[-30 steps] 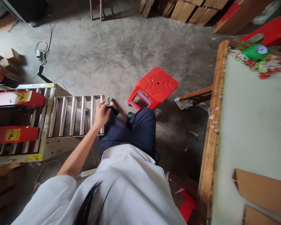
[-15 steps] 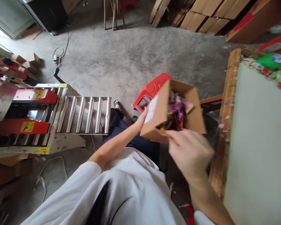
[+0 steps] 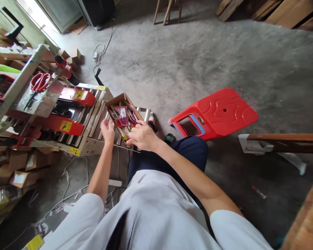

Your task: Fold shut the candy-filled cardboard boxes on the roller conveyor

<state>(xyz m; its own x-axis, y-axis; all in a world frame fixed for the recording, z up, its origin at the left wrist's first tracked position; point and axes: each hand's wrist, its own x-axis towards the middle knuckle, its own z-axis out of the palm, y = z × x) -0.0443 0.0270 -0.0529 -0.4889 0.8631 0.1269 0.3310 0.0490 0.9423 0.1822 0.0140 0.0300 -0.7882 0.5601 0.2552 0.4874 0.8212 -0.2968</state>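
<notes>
A small open cardboard box, filled with shiny pink and purple packets, sits tilted in view on the metal rollers of a conveyor. My right hand lies over the box's near right rim, its fingers curled at the edge and against the packets. Beside the box's left wall is my left hand, fingers apart and holding nothing; whether it touches the wall I cannot tell.
Left of the box stands a machine with red side guides and red-handled scissors on top. A red plastic stool is at the right. Small cartons and cables lie at lower left.
The box has gone from the right, where both hands held it in the air, leftward onto the rollers. My left hand has let go of its side. The view has turned left.
</notes>
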